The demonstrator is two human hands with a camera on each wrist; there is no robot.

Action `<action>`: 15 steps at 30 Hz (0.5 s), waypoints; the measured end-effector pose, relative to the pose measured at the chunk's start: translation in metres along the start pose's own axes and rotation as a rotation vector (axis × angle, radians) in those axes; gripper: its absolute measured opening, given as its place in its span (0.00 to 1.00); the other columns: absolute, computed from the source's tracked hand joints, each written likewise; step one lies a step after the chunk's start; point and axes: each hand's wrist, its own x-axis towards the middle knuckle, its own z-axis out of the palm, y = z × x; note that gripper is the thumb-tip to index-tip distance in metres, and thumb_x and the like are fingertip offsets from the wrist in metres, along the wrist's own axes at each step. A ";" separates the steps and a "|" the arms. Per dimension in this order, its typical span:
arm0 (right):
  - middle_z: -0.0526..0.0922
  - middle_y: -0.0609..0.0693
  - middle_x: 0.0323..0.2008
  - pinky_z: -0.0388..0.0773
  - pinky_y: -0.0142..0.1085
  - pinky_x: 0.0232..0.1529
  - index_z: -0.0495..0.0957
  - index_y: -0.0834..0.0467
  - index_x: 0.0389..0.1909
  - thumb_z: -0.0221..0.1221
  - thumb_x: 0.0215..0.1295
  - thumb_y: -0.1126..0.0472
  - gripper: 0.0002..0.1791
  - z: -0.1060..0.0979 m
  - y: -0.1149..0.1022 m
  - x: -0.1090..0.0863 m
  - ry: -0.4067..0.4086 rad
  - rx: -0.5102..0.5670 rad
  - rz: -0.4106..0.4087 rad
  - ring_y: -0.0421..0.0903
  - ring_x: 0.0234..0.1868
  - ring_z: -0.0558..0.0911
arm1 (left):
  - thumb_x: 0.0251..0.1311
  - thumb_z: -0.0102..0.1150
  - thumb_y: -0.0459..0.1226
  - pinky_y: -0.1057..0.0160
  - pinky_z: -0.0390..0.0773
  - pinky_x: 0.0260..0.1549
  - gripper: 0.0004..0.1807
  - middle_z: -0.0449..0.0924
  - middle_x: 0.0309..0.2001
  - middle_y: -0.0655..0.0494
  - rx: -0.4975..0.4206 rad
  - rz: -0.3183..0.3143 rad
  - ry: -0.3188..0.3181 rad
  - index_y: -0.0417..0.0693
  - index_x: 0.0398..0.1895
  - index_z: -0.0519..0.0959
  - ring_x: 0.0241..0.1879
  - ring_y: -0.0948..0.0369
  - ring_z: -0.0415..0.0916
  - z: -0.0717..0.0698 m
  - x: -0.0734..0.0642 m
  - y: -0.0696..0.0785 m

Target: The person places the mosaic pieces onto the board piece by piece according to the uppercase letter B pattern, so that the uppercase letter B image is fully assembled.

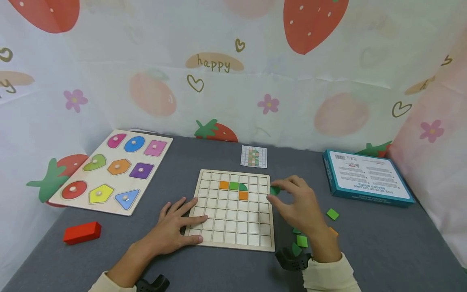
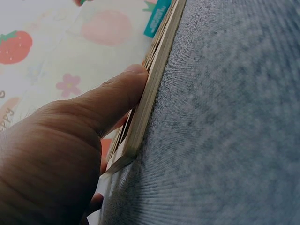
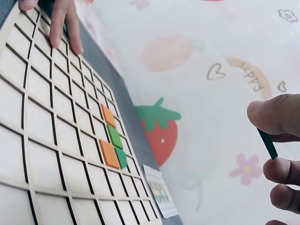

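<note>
A wooden grid board (image 1: 233, 215) lies on the grey table. Near its top sit an orange square tile (image 1: 224, 185), a light green square tile (image 1: 233, 185), a dark green quarter-round tile (image 1: 243, 187) and a second orange square tile (image 1: 243, 196). My left hand (image 1: 171, 227) rests on the board's left side with fingers spread; in the left wrist view its thumb (image 2: 117, 96) touches the board's edge. Just off the board's right edge, my right hand (image 1: 297, 202) pinches a dark green tile (image 3: 267, 142) between thumb and fingers, partly covered by them.
Several loose tiles, among them a light green square (image 1: 301, 241), lie around my right wrist. A pattern card (image 1: 253, 157) is behind the board. A shape puzzle board (image 1: 113, 170) and red block (image 1: 82, 233) stand left, a teal box (image 1: 368, 176) right.
</note>
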 end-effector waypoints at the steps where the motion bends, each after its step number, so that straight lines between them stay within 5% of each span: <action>1: 0.76 0.48 0.36 0.73 0.45 0.36 0.84 0.60 0.44 0.73 0.52 0.63 0.17 0.002 -0.001 0.001 0.000 0.006 0.004 0.47 0.38 0.73 | 0.53 0.64 0.60 0.32 0.34 0.59 0.31 0.54 0.73 0.48 0.001 0.000 0.000 0.62 0.61 0.79 0.71 0.40 0.44 0.000 0.000 0.000; 15: 0.76 0.47 0.37 0.73 0.43 0.36 0.85 0.57 0.44 0.71 0.55 0.60 0.15 0.034 -0.013 0.005 -0.022 0.040 0.051 0.49 0.40 0.74 | 0.53 0.64 0.60 0.31 0.34 0.59 0.31 0.55 0.73 0.48 0.010 0.002 0.000 0.62 0.61 0.79 0.71 0.39 0.44 0.000 0.000 0.000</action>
